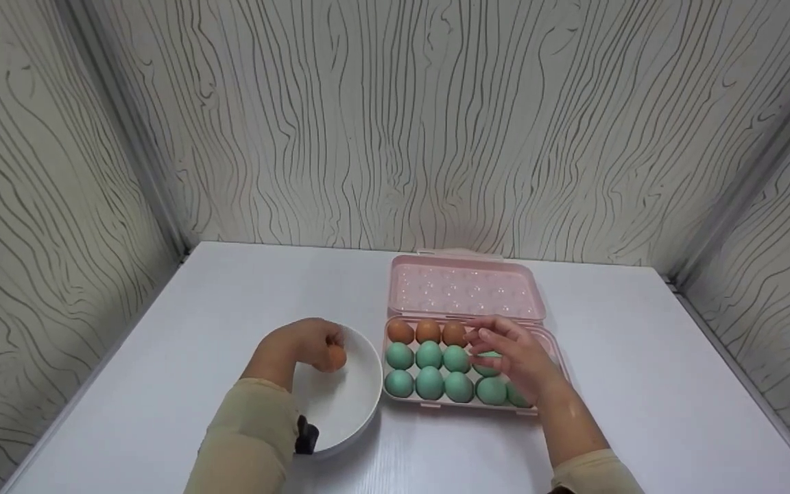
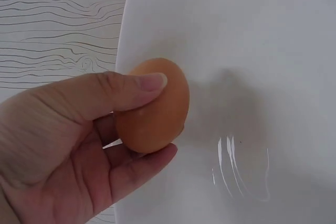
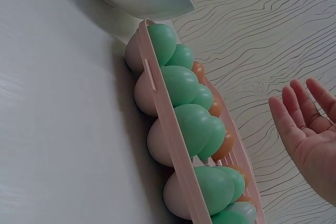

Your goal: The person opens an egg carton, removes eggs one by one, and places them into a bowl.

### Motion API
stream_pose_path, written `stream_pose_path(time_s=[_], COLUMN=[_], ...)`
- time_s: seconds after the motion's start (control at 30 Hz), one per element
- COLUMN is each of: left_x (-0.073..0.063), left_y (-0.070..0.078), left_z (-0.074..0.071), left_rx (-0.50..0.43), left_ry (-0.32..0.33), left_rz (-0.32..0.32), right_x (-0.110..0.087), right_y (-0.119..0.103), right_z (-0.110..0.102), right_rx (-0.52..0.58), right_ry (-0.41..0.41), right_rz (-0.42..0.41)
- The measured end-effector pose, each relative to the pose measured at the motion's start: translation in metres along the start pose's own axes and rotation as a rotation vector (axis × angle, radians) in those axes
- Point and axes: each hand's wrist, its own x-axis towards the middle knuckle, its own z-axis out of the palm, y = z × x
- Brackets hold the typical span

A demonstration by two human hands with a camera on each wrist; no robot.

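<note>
My left hand [image 1: 307, 341] is over the white bowl [image 1: 361, 412], pinching a brown egg [image 2: 157, 106] between thumb and fingers. In the left wrist view the egg is above the bowl's smooth inner surface and casts a soft shadow there. My right hand [image 1: 515, 353] hovers above the right part of the pink egg box [image 1: 429, 405], fingers spread and holding nothing. Inside the box, brown eggs [image 1: 427, 331] line the back row and green eggs [image 1: 430, 383] fill the rows nearer me. That hand partly hides the eggs at the right.
The box's pink lid [image 1: 467, 287] lies folded back behind it. The bowl stands close to the box's left side on a white table [image 1: 642, 384]. Wood-grain panels [image 1: 395, 123] enclose the back and both sides. A small black object [image 1: 306, 436] sits at my left sleeve.
</note>
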Motion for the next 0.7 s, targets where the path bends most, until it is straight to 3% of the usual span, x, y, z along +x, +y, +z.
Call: stream_pose_path(time_s=[0.33,0.47,0.7], left_x=[-0.0043,-0.0052,-0.0026], left_y=[0.0051,0.0072,0.0068], left_z=[0.0008,0.0023,0.0062], left_rx=[0.026,0.058,0.091], left_ry=[-0.021,-0.047,-0.032], left_rz=[-0.191,-0.22,-0.243], right_x=[0.0,-0.0006,-0.0011], right_y=[0.0001,-0.0007,-0.0009], right_z=[-0.0027,-0.0041,-0.0041], right_rx=[0.014,0.014,0.007], right_ry=[0.026,0.007,0.004], right_rz=[0.012,0.009,0.005])
